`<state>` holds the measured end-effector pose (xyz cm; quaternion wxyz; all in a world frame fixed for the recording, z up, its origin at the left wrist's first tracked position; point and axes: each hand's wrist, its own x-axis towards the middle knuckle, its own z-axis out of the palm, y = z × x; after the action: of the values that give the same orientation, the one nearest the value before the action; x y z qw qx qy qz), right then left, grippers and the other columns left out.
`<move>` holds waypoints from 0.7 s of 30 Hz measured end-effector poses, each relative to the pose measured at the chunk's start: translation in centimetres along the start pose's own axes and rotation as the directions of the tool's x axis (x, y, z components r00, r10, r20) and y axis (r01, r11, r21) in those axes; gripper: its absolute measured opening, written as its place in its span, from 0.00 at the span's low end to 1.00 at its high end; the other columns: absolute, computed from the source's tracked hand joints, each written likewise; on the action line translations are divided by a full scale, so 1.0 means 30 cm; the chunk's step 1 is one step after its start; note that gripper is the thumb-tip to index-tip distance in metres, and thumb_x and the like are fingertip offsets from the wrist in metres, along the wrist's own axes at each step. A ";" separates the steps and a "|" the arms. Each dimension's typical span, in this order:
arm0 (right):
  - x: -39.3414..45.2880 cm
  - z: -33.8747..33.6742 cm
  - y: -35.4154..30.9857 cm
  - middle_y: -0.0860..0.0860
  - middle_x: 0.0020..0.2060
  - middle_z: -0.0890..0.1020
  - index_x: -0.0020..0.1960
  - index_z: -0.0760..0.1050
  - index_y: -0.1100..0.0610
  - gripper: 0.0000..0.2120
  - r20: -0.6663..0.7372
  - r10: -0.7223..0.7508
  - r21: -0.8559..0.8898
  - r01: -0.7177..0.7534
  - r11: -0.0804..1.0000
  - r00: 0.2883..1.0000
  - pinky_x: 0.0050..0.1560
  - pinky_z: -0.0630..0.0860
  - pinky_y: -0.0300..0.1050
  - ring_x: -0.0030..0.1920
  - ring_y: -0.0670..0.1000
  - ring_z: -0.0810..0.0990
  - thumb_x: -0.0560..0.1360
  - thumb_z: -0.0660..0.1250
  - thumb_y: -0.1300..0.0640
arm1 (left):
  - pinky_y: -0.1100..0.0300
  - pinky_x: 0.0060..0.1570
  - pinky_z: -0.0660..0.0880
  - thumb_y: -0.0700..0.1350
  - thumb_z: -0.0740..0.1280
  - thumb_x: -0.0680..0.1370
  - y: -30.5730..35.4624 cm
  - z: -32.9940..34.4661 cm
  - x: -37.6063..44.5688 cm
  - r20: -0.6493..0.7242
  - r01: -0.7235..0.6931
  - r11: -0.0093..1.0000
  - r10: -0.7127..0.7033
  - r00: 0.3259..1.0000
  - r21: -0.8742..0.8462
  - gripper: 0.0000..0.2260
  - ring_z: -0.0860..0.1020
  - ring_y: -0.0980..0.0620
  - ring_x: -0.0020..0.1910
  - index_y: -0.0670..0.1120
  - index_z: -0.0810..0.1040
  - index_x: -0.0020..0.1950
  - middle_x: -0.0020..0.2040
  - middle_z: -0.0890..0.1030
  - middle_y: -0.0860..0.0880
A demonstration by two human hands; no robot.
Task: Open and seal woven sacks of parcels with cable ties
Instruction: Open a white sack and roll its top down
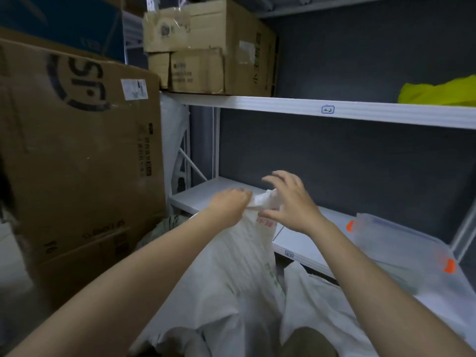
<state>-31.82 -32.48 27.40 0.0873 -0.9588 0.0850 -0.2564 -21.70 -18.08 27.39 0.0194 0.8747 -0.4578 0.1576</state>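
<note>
The person's left hand [230, 205] grips the gathered neck of the white woven sack [239, 274], which stands between their knees before the lower shelf [206, 194]. The right hand [288, 202] hovers beside it, fingers spread and holding nothing (thumb near the red print). A clear lidded bin [401, 251] sits to the right.

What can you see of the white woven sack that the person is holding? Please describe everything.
The white woven sack looks like plastic weave, with red print near the top and faint green print lower down. It stands before the low shelf, its neck gathered upward. The left hand grips the bunched neck; the right hand is spread at it, fingers open. No cable tie is visible.
</note>
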 end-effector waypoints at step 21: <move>0.049 0.118 0.068 0.46 0.34 0.70 0.43 0.64 0.53 0.08 0.201 -0.128 0.163 0.096 0.982 0.971 0.33 0.61 0.44 0.33 0.48 0.65 0.75 0.64 0.56 | 0.55 0.48 0.71 0.44 0.71 0.70 -0.081 0.207 0.058 -0.249 -0.179 0.981 0.190 0.950 0.069 0.19 0.74 0.46 0.49 0.46 0.73 0.60 0.51 0.74 0.47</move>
<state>-29.01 -34.34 24.66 0.1541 -0.9744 0.0012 -0.1636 -17.21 -19.16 22.28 0.0433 0.8008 -0.5277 0.2799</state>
